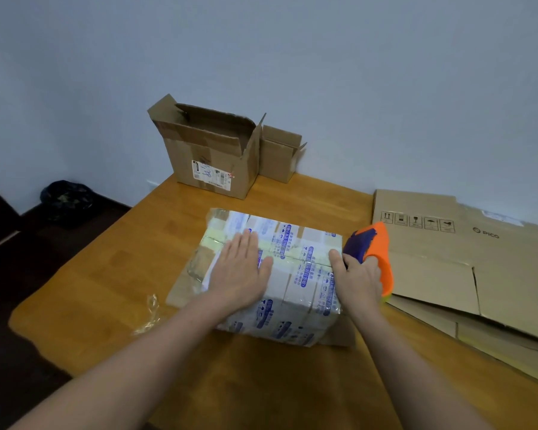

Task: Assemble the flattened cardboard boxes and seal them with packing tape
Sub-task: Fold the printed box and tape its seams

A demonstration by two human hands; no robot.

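A cardboard box (295, 293) covered in clear tape with blue print stands in the middle of the wooden table (106, 274). My left hand (243, 268) lies flat on its top with straight fingers, over the yellowish tape along the centre seam. My right hand (359, 280) grips an orange and purple tape dispenser (375, 249) at the box's right edge, thumb resting on the seam. Flattened cardboard boxes (466, 268) lie stacked on the table to the right.
Two open brown boxes stand at the back against the wall, a larger one (208, 156) with a shipping label and a smaller one (280, 156). A crumpled scrap of clear tape (148, 315) lies at the left. A dark bin bag (67, 200) sits on the floor.
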